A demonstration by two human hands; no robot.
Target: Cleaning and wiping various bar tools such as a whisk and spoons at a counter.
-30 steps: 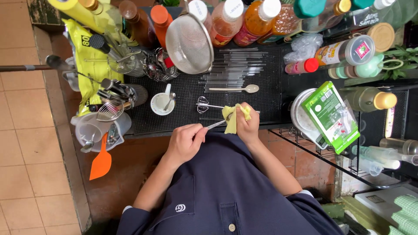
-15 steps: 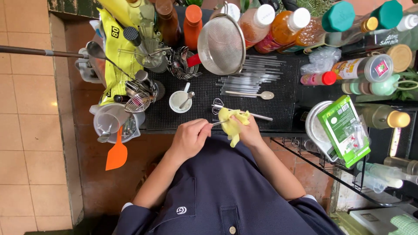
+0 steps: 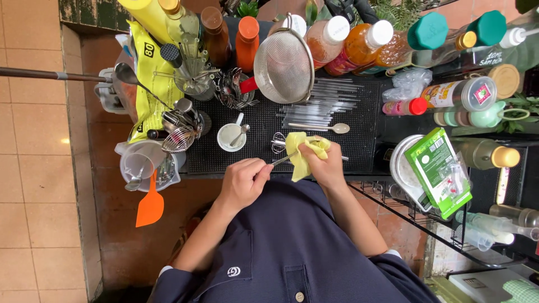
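My left hand (image 3: 242,180) pinches the end of a thin metal utensil handle (image 3: 281,160). My right hand (image 3: 324,164) grips a yellow cloth (image 3: 300,150) wrapped around the far part of that utensil, over the front edge of a black rubber mat (image 3: 261,126). The utensil's working end is hidden by the cloth. A small wire whisk (image 3: 278,141) lies on the mat just beyond the cloth, and a metal spoon (image 3: 328,128) lies a little farther back.
A metal mesh strainer (image 3: 283,66) and sauce bottles (image 3: 342,36) stand at the back. A white cup with a spoon (image 3: 231,136) is left of my hands. An orange spatula (image 3: 150,205) hangs at the left, a green box (image 3: 439,168) sits on the right.
The view has shifted slightly. My right hand has worked the yellow cloth along the utensil; my left hand keeps its hold on the handle.
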